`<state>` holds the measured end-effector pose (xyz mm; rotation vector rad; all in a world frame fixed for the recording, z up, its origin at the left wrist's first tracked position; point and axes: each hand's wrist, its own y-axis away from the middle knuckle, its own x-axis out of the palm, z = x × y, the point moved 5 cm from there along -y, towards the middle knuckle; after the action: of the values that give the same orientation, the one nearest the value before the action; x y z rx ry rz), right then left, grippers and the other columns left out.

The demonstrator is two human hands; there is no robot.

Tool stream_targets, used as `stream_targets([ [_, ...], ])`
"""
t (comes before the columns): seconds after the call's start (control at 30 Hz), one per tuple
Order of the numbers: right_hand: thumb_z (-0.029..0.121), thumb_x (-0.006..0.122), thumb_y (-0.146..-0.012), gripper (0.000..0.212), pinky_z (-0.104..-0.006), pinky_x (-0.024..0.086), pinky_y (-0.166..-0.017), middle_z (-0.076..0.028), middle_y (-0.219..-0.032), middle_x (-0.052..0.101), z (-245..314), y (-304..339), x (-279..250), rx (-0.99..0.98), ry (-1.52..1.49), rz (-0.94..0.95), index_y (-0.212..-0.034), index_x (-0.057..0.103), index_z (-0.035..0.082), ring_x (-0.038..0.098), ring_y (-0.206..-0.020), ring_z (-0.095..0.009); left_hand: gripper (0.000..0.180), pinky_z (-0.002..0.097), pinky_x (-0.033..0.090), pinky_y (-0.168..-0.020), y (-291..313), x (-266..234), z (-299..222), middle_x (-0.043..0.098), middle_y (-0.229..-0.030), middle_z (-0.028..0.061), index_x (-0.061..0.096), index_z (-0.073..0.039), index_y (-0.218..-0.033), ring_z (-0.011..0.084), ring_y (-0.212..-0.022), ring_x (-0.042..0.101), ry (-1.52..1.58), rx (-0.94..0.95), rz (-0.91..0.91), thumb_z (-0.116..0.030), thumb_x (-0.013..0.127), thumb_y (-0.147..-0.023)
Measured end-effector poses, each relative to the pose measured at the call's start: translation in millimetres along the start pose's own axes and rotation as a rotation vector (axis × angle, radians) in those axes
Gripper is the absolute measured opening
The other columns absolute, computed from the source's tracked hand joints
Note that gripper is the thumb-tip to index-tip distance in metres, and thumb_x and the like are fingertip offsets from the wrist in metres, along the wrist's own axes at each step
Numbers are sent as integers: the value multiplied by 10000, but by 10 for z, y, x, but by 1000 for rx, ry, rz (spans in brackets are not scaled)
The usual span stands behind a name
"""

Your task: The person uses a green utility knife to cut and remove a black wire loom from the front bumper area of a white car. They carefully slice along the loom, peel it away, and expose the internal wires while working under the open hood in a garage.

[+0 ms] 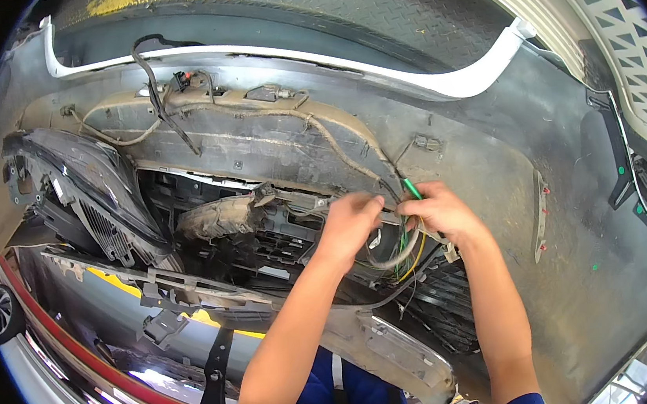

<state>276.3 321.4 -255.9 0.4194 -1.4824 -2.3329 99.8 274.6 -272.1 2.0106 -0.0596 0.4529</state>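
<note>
A dusty, tape-wrapped wiring harness (337, 147) runs across the worn grey panel down to my two hands. At its lower end, loose green, yellow and white wires (421, 257) fan out, and a thicker grey loop (393, 262) bends below my fingers. My left hand (351, 227) is closed in a pinch beside the harness; what lies between its fingertips is too small to make out. Just to the right, my right hand (436, 212) is closed against the harness, with a slim bright green stick-like piece (412, 189) standing out from its grip.
Dismounted car parts lie to the left: a headlamp (97, 190), a dusty housing (218, 215) and a long bumper piece (401, 344) near my body. A black cable (148, 74) hangs over the white rim (286, 72) at the back. A connector (428, 144) lies beyond my right hand.
</note>
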Motion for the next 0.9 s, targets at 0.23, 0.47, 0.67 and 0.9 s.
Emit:
stream_targets([
  [0.23,150,737,-893,173,-215,304,-461,-17,-803,654,332,268,-209,-25,-164,29,-1009,698,27,488,-575,-49,287,459,489,-1065,-235,321,-141,677,-1178,104,638,-10,-1173,244,-1175,646,306,-97,398,-238,672,-1002],
  [0.47,119,746,-855,250,-228,290,-453,5,-756,620,589,306,-230,15,99,47,-1052,674,-17,450,-555,-40,200,409,523,-1026,-142,281,-164,686,-1143,118,644,4,-1145,231,-1095,671,430,71,400,-135,650,-1001],
  [0.67,78,716,-809,328,-274,481,-685,-18,-884,650,569,438,-157,-17,179,-3,-1111,649,-32,566,-767,-104,204,376,517,-1029,1,218,-276,686,-1186,128,635,19,-1173,227,-1126,661,450,145,355,-82,641,-996],
  [0.9,201,663,-1012,340,-303,485,-928,-63,-1100,691,202,759,155,-134,60,-177,-1270,624,-16,597,-998,-132,238,370,470,-1066,265,272,64,679,-1234,109,613,-17,-1254,211,-1192,616,727,226,190,-63,595,-1021],
])
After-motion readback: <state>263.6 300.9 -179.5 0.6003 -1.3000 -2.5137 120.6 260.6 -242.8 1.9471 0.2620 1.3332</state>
